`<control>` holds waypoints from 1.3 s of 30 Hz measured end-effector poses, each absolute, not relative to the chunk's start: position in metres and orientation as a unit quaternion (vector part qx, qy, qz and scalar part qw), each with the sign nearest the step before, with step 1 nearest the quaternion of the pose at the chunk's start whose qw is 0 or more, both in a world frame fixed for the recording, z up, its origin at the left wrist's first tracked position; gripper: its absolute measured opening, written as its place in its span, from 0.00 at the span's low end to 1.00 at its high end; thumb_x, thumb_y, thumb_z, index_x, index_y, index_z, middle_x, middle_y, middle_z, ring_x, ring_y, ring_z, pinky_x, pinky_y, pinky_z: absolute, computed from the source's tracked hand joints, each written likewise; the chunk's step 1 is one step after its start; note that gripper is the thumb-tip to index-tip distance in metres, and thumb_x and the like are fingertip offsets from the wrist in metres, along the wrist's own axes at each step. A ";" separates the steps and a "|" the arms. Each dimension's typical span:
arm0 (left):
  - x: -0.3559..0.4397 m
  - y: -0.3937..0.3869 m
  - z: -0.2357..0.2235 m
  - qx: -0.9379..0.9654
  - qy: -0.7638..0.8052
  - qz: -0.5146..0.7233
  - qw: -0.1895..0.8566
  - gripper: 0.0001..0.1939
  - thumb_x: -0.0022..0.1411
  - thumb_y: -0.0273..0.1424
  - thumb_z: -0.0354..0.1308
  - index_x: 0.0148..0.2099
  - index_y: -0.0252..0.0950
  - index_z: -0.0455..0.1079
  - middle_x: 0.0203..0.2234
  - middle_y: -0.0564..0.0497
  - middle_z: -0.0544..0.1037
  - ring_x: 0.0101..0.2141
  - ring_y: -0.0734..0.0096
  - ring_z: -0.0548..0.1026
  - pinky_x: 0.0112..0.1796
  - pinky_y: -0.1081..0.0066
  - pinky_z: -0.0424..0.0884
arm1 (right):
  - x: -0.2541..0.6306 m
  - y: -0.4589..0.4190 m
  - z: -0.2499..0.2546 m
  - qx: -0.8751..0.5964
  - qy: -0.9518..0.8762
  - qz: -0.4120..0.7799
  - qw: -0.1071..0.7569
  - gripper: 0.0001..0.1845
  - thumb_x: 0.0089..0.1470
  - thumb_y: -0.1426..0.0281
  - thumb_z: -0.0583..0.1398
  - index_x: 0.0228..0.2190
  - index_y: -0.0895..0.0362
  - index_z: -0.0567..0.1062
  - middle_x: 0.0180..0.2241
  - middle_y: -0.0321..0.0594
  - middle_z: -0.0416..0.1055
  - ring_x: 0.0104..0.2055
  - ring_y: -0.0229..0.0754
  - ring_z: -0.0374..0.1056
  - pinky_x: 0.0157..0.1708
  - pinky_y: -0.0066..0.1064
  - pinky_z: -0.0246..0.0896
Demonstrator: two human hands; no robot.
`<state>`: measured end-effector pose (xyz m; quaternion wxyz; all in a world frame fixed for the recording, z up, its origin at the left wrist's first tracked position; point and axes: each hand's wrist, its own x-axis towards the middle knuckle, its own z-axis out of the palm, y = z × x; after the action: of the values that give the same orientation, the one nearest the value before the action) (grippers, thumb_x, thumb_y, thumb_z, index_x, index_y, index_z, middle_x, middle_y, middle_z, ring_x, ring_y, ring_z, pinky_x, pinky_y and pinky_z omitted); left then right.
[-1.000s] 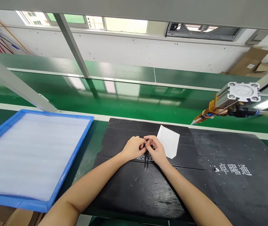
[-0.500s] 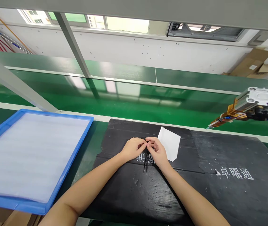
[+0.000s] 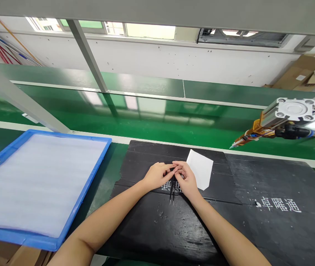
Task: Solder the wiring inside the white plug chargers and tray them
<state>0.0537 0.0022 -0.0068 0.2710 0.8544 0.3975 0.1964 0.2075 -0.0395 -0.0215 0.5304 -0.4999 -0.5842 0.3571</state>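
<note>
My left hand [image 3: 157,176] and my right hand [image 3: 185,179] meet over the black mat [image 3: 179,225], their fingertips pinched together and touching. A pair of black tweezers [image 3: 173,190] runs out from under the right hand's curled fingers, its two thin tips pointing back toward me and slightly apart. The right hand appears to hold it. Whatever the fingertips pinch between them is too small or hidden to make out. A white sheet of paper [image 3: 201,170] with cut corners lies on the mat just right of the right hand.
On the left sits a blue-rimmed tray [image 3: 84,192] lined with a white sheet. A metal cylinder with a nozzle [image 3: 279,118] juts in above the mat at right. A grey post [image 3: 88,55] rises behind the bench. White characters [image 3: 280,204] mark the mat's right part.
The left fingers have straightened a little across the right fingertips. The view has shifted slightly, and the nozzle unit appears further left. Tweezers and paper stay about where they were.
</note>
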 end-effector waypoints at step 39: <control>0.053 0.005 -0.009 0.873 0.390 0.147 0.251 0.15 0.69 0.30 0.48 0.53 0.41 0.72 0.33 0.49 0.78 0.35 0.67 0.75 0.39 0.68 0.66 | 0.208 -0.039 -0.022 -0.508 -0.612 0.326 0.511 0.17 0.51 0.77 0.55 0.42 0.52 0.73 0.39 0.39 0.69 0.31 0.36 0.67 0.32 0.31 0.67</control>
<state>0.0527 0.0047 -0.0090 0.2509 0.8735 0.3904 0.1473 0.2078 -0.0385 -0.0218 0.5105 -0.5084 -0.6123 0.3257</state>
